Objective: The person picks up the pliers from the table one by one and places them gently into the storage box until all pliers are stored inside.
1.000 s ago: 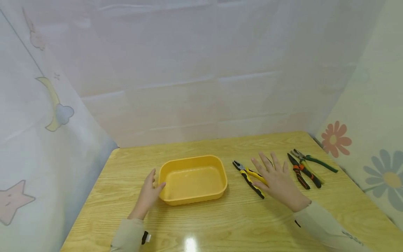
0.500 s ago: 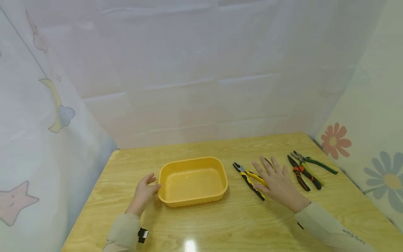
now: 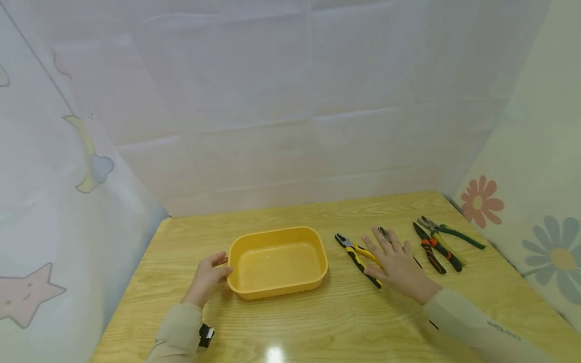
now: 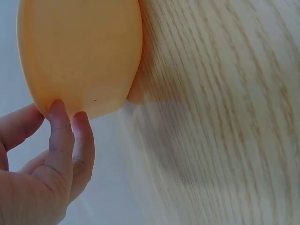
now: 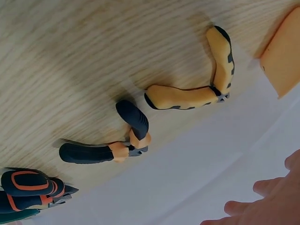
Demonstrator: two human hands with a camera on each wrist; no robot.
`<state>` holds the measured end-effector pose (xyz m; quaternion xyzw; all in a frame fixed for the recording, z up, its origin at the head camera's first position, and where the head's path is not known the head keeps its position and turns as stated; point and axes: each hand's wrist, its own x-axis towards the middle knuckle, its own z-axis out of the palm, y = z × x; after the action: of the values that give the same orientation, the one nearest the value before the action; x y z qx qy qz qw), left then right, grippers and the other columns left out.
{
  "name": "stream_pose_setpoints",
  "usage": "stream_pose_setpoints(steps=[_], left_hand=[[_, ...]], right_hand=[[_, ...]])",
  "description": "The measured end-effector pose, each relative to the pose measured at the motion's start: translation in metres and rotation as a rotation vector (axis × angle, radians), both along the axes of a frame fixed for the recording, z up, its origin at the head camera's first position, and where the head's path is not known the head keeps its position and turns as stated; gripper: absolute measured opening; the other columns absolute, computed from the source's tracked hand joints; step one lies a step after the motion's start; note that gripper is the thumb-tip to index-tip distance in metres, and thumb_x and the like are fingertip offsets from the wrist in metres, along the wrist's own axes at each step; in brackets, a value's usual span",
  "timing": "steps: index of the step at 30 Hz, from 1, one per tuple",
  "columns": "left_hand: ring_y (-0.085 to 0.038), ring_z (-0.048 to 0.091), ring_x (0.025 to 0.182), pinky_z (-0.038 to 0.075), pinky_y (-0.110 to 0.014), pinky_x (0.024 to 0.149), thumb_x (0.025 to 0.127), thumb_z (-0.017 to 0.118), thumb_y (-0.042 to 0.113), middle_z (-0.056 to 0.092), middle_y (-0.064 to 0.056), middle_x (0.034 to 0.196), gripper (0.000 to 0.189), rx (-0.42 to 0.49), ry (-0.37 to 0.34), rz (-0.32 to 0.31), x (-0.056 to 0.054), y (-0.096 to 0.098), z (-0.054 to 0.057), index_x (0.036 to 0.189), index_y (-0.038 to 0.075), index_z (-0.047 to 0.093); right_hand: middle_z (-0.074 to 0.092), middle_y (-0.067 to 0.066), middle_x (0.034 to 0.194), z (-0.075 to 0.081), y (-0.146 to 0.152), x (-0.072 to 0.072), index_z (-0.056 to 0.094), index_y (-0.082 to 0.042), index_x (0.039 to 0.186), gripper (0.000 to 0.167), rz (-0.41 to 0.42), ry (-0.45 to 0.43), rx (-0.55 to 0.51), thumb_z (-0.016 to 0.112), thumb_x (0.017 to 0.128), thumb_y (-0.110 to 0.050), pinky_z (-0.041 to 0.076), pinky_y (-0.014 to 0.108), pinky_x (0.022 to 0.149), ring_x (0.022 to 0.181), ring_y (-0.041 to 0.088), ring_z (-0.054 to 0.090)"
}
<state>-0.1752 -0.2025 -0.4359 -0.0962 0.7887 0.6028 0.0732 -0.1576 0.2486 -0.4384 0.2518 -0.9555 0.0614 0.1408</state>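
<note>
Pale printed cloth (image 3: 272,126) stands behind a wood-grain table (image 3: 363,322), where someone's two hands are well apart, one on a yellow tray (image 3: 278,292), the other above pliers.

At the centre of the head view, the tray sits upright, its left rim pinched between thumb and fingers of the left hand (image 3: 205,281). Right of centre, the right hand (image 3: 399,267) spreads its fingers, touching nothing in the right wrist view, over dark-handled pliers (image 5: 137,140) it partly hides. Just beside its thumb lie the yellow-and-black pliers (image 3: 348,246), handles splayed. Toward the table's right edge, black-and-orange pliers (image 3: 426,242) overlap the green-handled pliers (image 3: 455,232), near a red flower (image 3: 482,200) printed on the cloth.
</note>
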Motion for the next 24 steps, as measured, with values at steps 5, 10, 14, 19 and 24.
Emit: stream_pose_setpoints(steps=[5,10,14,19,24], left_hand=[[-0.037,0.052,0.114,0.053,-0.038,0.086,0.091,0.055,-0.012,0.043,-0.034,0.132,0.054,0.031,-0.026,0.015,-0.001,0.001,0.003,0.140,-0.019,0.032],[-0.026,0.059,0.102,0.055,-0.036,0.082,0.091,0.057,-0.010,0.048,-0.030,0.128,0.052,0.030,-0.049,0.019,-0.002,-0.001,0.001,0.138,-0.018,0.037],[-0.019,0.062,0.092,0.055,-0.034,0.079,0.090,0.058,-0.009,0.052,-0.027,0.124,0.049,0.031,-0.063,0.018,-0.004,-0.004,0.001,0.137,-0.016,0.042],[-0.015,0.061,0.083,0.055,-0.028,0.073,0.089,0.059,-0.009,0.053,-0.023,0.120,0.051,0.049,-0.082,0.024,-0.007,-0.006,-0.001,0.137,-0.014,0.044],[-0.012,0.060,0.074,0.053,-0.026,0.066,0.089,0.059,-0.010,0.055,-0.019,0.113,0.051,0.080,-0.115,0.044,-0.008,-0.005,0.001,0.138,-0.013,0.043]], right_hand=[[0.021,0.029,0.153,-0.005,0.000,-0.003,0.030,-0.009,0.152,0.077,0.003,-0.041,-0.002,0.063,0.091,-0.043,0.023,0.080,0.092,0.136,0.056,0.018],[0.019,0.030,0.153,-0.010,0.001,-0.006,0.031,-0.007,0.152,0.078,0.015,-0.081,-0.018,0.066,0.090,-0.039,0.021,0.080,0.093,0.136,0.057,0.016],[0.020,0.029,0.154,-0.015,0.001,-0.009,0.033,-0.005,0.150,0.076,0.037,-0.073,-0.021,0.067,0.090,-0.036,0.024,0.080,0.091,0.134,0.058,0.020],[0.021,0.029,0.153,-0.019,0.001,-0.012,0.033,-0.005,0.150,0.076,0.042,-0.069,-0.015,0.067,0.090,-0.037,0.028,0.079,0.090,0.133,0.059,0.022],[0.020,0.029,0.153,-0.023,0.002,-0.015,0.031,-0.004,0.151,0.077,0.042,-0.109,-0.008,0.067,0.091,-0.037,0.028,0.078,0.091,0.133,0.059,0.021]])
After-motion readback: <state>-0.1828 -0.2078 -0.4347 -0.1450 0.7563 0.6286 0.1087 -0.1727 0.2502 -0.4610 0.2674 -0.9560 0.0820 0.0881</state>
